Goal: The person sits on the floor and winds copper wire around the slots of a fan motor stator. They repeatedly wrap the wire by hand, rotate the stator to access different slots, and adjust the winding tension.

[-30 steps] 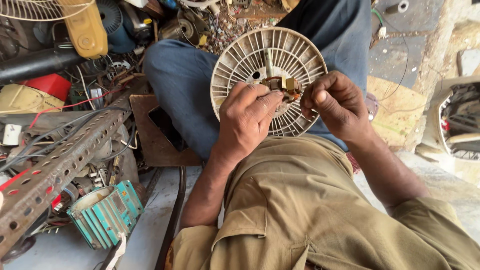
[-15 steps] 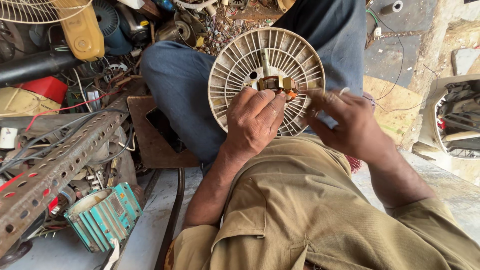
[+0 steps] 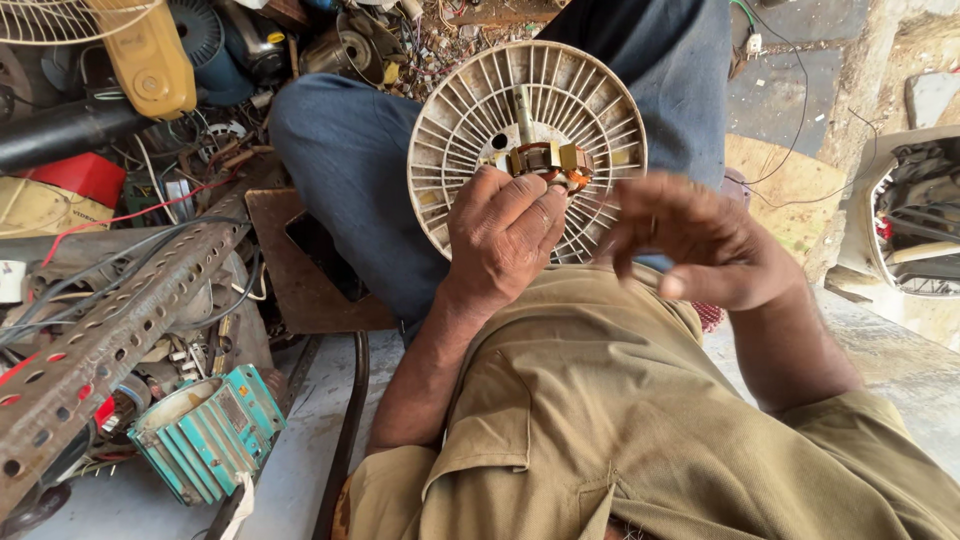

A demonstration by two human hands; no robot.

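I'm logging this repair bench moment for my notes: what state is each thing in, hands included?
Left hand: closed around the small motor, gripping it.
Right hand: free, fingers spread, blurred, apart from the motor.
Small motor: bare, copper winding exposed, held at the disc's centre.
Ribbed round disc: tilted up, resting against the legs.
Teal finned motor housing: lying on its side.
Perforated metal bar: rusty, lying slanted.
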